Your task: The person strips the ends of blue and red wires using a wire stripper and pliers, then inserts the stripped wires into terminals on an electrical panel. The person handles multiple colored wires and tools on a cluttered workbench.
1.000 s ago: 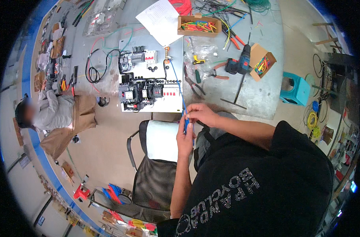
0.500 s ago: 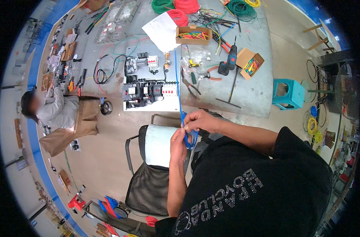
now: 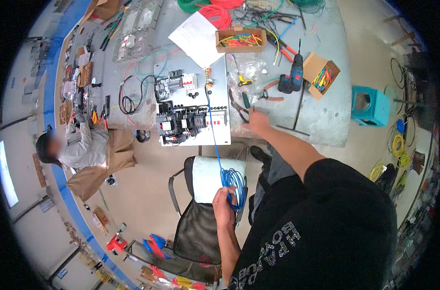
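Observation:
A loose coil of blue wire (image 3: 235, 180) hangs from my left hand (image 3: 224, 205), whose fingers are closed round its near side. From the coil a single strand runs taut up across the mounting panel (image 3: 193, 140) to a small copper-coloured fitting (image 3: 208, 78) near its top right. Black contactors (image 3: 184, 123) and breakers are mounted on this panel. My right hand (image 3: 257, 123) is at the table's front edge, at the handle ends of dark-handled pliers (image 3: 237, 110). Its fingers are too indistinct to show a grip. A green-handled tool (image 3: 245, 100) lies just beside the pliers.
A cordless drill (image 3: 292, 76), a T-shaped rod (image 3: 297, 113) and two cardboard boxes of coloured pieces (image 3: 240, 40) are on the table. A chair (image 3: 200, 237) stands below the panel, a turquoise stool (image 3: 369, 106) at right. Another person (image 3: 87, 150) sits at left.
My right hand has left the blue wire and moved up to the pliers on the table. My left hand has lowered with the coil, which hangs more spread out.

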Demonstrator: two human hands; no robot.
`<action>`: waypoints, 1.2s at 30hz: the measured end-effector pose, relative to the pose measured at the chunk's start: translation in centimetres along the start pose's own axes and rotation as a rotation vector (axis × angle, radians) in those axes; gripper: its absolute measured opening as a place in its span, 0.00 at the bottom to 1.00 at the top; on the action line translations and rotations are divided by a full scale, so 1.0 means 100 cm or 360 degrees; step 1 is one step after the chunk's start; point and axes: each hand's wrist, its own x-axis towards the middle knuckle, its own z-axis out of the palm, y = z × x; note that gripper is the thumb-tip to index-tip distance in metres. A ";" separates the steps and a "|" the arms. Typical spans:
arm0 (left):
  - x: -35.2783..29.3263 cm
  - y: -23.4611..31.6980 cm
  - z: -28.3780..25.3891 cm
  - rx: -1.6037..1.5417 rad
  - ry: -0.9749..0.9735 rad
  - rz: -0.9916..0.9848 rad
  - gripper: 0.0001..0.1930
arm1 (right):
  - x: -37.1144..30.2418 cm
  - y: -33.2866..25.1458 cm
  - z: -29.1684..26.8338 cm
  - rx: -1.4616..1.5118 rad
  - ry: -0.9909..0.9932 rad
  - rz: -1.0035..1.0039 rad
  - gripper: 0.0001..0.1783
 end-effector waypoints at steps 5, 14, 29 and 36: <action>-0.002 0.005 0.011 0.0011 0.0061 -0.0045 0.14 | 0.031 -0.006 0.012 -0.0136 -0.0088 0.0047 0.41; 0.026 0.036 0.060 0.0206 0.0074 0.0000 0.16 | 0.020 0.036 -0.041 0.1232 -0.0984 -0.0034 0.21; 0.095 0.036 0.140 0.0701 -0.0434 0.0211 0.16 | -0.137 0.038 -0.168 0.0527 -0.0469 -0.0763 0.24; 0.105 0.026 0.152 0.0675 -0.0503 0.0241 0.15 | -0.121 0.037 -0.156 0.0448 -0.0289 -0.0759 0.25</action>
